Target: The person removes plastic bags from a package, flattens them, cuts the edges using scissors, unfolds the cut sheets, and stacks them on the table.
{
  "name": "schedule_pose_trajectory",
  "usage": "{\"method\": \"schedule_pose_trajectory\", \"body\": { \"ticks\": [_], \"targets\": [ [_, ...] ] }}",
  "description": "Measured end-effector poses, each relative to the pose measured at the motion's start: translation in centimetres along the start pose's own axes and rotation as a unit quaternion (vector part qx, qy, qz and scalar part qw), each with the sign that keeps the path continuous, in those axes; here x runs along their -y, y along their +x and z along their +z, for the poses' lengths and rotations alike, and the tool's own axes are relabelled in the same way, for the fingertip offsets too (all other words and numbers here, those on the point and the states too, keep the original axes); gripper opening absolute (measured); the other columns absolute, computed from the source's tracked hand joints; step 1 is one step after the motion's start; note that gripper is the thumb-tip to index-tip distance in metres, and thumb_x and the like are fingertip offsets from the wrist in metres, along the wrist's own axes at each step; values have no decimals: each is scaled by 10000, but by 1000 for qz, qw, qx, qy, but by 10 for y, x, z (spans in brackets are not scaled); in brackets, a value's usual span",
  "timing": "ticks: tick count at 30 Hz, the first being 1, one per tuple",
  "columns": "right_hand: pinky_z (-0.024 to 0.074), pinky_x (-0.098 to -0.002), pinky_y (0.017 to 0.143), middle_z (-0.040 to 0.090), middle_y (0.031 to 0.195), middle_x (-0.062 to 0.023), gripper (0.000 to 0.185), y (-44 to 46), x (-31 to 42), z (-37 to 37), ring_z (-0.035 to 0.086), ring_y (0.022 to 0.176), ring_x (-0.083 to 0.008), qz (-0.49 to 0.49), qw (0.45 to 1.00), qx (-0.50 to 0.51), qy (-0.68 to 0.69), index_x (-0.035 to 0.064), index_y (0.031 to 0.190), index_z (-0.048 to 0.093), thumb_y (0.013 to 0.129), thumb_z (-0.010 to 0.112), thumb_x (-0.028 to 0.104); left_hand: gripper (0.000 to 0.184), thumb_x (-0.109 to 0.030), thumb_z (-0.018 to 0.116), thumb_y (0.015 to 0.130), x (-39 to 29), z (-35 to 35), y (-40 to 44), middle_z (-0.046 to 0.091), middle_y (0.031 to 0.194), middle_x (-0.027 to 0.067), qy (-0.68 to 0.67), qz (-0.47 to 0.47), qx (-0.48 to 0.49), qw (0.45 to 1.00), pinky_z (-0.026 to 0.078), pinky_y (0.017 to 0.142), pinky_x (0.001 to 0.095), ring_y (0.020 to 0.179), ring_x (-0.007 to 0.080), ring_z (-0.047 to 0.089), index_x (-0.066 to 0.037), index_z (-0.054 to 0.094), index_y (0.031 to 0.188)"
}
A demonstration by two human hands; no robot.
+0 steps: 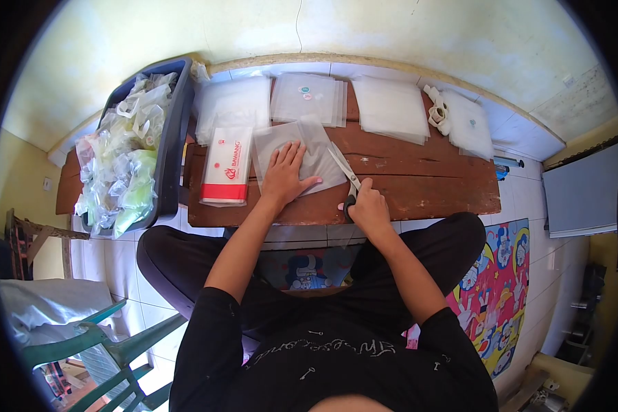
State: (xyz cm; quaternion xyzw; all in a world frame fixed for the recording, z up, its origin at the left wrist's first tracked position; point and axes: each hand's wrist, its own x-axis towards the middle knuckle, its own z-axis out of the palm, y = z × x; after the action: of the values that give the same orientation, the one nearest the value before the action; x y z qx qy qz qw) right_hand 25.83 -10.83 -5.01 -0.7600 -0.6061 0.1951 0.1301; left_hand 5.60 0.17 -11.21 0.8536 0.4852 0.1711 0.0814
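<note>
Clear plastic bag (312,132) flat at the front of a brown wooden table (426,196), between a spread left hand and a pair of scissors (352,177).

At far left, a dark tub (167,172) is heaped with knotted plastic bags (127,158); right of it lies a red-and-white packet (225,193) lettered BAWANG, with a stack of clear sheets (235,99) behind. Next, the left hand (284,172) rests palm down on the bag, fingers fanned, grasping nothing. At the bag's right edge, the right hand (371,209) is closed round the scissors' dark handles, blades pointing away from the person; whether they are parted I cannot tell. Farther right along the back sit another sheet stack (390,110), a cream bundle (437,111) and a last stack (468,123).
</note>
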Motion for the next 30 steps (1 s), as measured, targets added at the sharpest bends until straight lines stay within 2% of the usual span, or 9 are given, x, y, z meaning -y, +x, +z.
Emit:
{"method": "schedule_pose_trajectory", "body": {
  "ticks": [3,6,13,15,18,21,30],
  "targets": [
    [493,-563,751,630,789,-331,621,10,1,3,622,824,-534,12,1000,-3,18,-45,990,398,723,833,309,911,-655,610,799,0,-1,-1,346,1537,114,1,0,-2,1000,183,1184,443,1442,264,272,-81,378,1468],
    [533,-525,760,651,818,-312,601,18,3,0,652,840,-497,3,1000,8,-15,-44,1018,391,746,814,285,909,-651,611,801,0,-1,0,349,1535,115,1,1,-3,1000,186,1182,445,1439,268,276,-79,378,1468],
    [535,-521,763,655,842,-310,615,28,5,-3,654,851,-493,3,1000,8,-21,-46,1034,401,742,820,297,904,-645,614,801,0,-1,0,350,1533,119,-3,2,-4,1000,188,1181,448,1436,271,280,-72,384,1462],
    [506,-560,773,644,827,-321,640,30,3,-1,631,843,-525,-6,1000,-9,-3,-33,988,400,715,840,344,906,-660,595,806,1,0,0,346,1536,117,1,2,-2,1000,177,1185,440,1441,265,272,-70,387,1461],
    [510,-554,775,644,838,-322,649,34,3,-2,632,850,-522,-4,1000,-6,-10,-45,1005,406,716,838,344,907,-674,576,811,0,-1,0,342,1539,115,4,1,2,1000,165,1189,431,1446,258,262,-69,388,1459],
    [536,-517,772,660,863,-301,681,37,4,-5,656,863,-487,-11,1000,3,-21,-77,1076,415,722,835,326,906,-670,580,810,0,-1,0,341,1540,114,2,-1,4,1000,164,1189,430,1446,258,261,-69,387,1461],
    [548,-508,759,658,851,-299,581,50,5,-6,663,851,-476,-29,998,-10,-49,-46,1022,421,742,818,274,887,-647,588,819,-1,-2,0,332,1545,110,3,-3,9,1000,162,1189,431,1446,256,261,-72,383,1463]
  ]
}}
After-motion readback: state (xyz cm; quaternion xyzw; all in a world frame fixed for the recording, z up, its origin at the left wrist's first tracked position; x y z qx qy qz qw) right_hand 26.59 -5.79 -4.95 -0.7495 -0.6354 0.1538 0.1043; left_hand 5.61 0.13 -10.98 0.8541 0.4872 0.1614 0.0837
